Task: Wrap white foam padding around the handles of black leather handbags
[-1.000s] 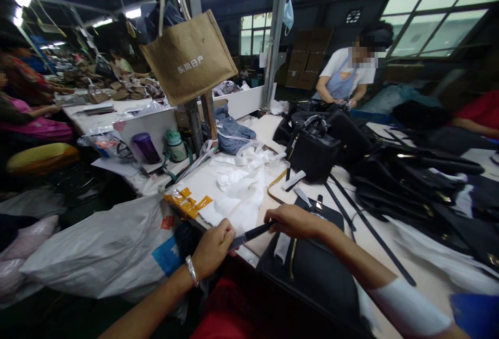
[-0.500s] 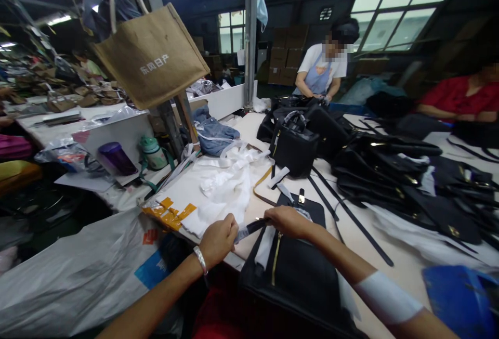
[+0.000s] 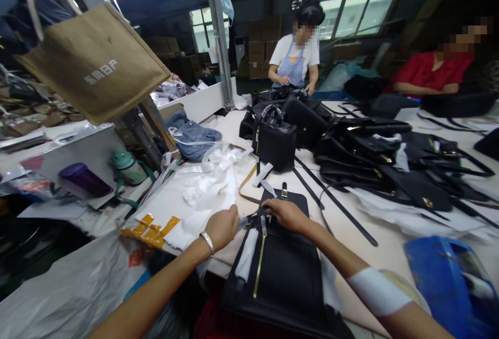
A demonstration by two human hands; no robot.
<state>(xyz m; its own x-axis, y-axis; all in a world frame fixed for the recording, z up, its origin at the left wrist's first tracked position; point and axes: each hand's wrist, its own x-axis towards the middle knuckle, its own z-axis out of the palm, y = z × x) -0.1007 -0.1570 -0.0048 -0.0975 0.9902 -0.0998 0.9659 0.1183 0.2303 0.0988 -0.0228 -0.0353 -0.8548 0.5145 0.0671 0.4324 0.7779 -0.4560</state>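
A black bag (image 3: 288, 271) with a gold zipper (image 3: 259, 266) lies at the table edge in front of me, with a white paper-like wrap (image 3: 247, 256) along its left side. My left hand (image 3: 223, 227), with a silver bangle at the wrist, is closed on the end of a dark strap partly covered in clear film, just left of the bag's top. At the bag's top edge, my right hand (image 3: 286, 215) has its fingers closed on the strap's other part. Their exact grip is partly hidden. Beyond the right hand is a flap with a gold buckle (image 3: 284, 192).
Black bags (image 3: 275, 144) are heaped at the centre and right. White wrapping material (image 3: 218, 180) lies on the left of the table, near orange tape (image 3: 152, 230). A blue container (image 3: 440, 276) stands right. A brown tote (image 3: 97, 63) hangs upper left. Two people are across the table.
The view has turned right and the scene has shifted left. My hands are closer together, and less of the strap shows between them. The person opposite has moved their hands apart.
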